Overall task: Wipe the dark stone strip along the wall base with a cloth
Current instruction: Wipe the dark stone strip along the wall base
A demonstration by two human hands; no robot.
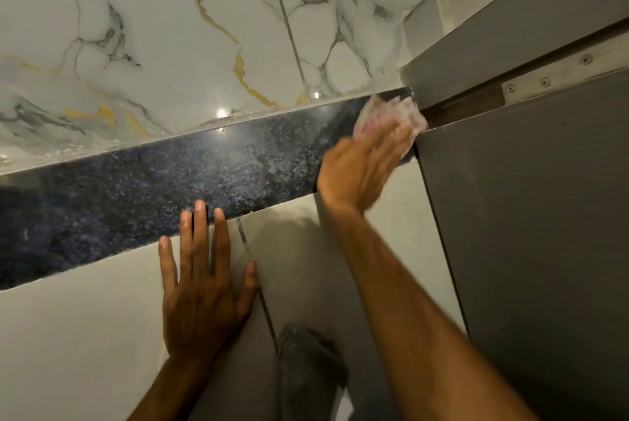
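A dark speckled stone strip (177,182) runs across the view from lower left to upper right, between the plain tiles and the veined marble floor. My right hand (364,168), blurred by motion, presses a pale pink-and-white cloth (391,117) against the strip's right end, beside the grey door. My left hand (200,288) lies flat with spread fingers on the pale wall tile (75,335), its fingertips reaching the strip's lower edge. It holds nothing.
White marble floor tiles (170,29) with grey and gold veins lie beyond the strip. A grey door (527,216) with a steel hinge plate (544,82) and its frame (510,36) bound the right side. A dark crumpled cloth (306,362) hangs near the bottom centre.
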